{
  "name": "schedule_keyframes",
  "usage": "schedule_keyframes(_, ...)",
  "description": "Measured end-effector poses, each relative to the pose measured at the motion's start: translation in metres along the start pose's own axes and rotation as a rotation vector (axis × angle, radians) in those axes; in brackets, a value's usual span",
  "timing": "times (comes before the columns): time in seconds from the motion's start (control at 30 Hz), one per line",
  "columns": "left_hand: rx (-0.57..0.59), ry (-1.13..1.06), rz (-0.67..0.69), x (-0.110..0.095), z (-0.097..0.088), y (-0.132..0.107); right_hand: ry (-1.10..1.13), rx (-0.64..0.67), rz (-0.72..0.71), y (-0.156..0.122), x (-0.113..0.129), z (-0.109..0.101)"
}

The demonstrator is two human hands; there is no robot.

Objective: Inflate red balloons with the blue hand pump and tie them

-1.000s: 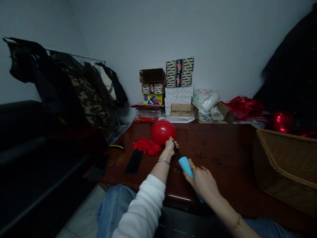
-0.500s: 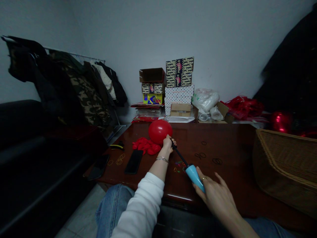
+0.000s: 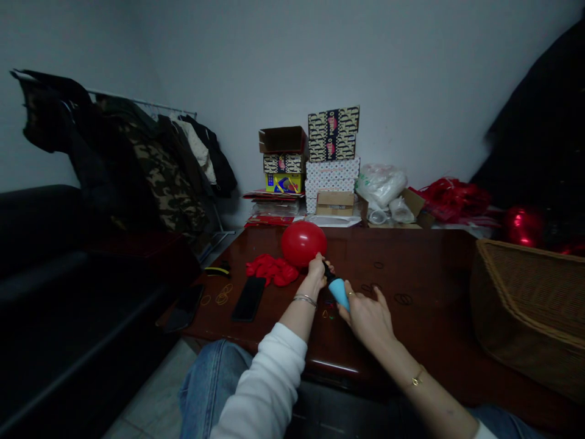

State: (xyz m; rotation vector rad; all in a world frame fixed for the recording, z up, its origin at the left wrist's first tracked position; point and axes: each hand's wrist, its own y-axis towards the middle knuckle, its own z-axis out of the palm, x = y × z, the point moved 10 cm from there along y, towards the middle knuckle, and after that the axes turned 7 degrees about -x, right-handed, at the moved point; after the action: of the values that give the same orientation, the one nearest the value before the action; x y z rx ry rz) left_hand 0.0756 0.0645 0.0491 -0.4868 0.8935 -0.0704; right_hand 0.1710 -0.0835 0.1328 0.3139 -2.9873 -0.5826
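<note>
A round, partly filled red balloon point(image 3: 303, 242) is above the far half of the brown table. My left hand point(image 3: 319, 268) is closed at the balloon's neck, where the black nozzle end of a hand pump meets it; the neck itself is hidden by my fingers. My right hand point(image 3: 369, 314) grips the light-blue barrel of the balloon pump point(image 3: 339, 294), its fingers around the near end. Left of my left wrist lies a heap of flat red balloons point(image 3: 270, 269). Small coloured bands point(image 3: 326, 314) lie under the pump.
A black phone point(image 3: 248, 299) and tan rubber bands point(image 3: 223, 295) lie on the table's left part. Black bands point(image 3: 403, 299) lie to the right. A wicker basket point(image 3: 525, 305) stands at the right edge. Stacked boxes point(image 3: 332, 177) and a plastic bag point(image 3: 380, 183) line the back.
My right hand has pushed the blue barrel forward and left toward my left hand, so the black rod is now mostly covered. The balloon looks slightly larger and sits a little farther right.
</note>
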Motion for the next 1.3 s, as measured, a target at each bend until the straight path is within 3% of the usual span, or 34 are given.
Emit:
schedule_keyframes(0.3,-0.027,0.017,0.040,-0.006,-0.003,0.004,-0.013,-0.043,-0.012,0.004,0.006,0.007)
schedule_keyframes(0.67,-0.028,0.003,0.064,-0.015,-0.007,0.010,0.021,-0.183,-0.068,-0.058,-0.020,-0.005)
schedule_keyframes(0.83,-0.028,-0.004,0.063,-0.015,-0.005,0.007,0.022,-0.205,-0.085,-0.070,-0.026,-0.007)
schedule_keyframes(1.07,-0.041,-0.008,0.076,-0.016,-0.009,0.007,0.015,-0.183,-0.081,-0.055,-0.017,-0.006)
schedule_keyframes(1.3,-0.025,0.004,0.069,-0.009,-0.002,-0.001,-0.010,-0.100,-0.043,-0.016,-0.004,0.001)
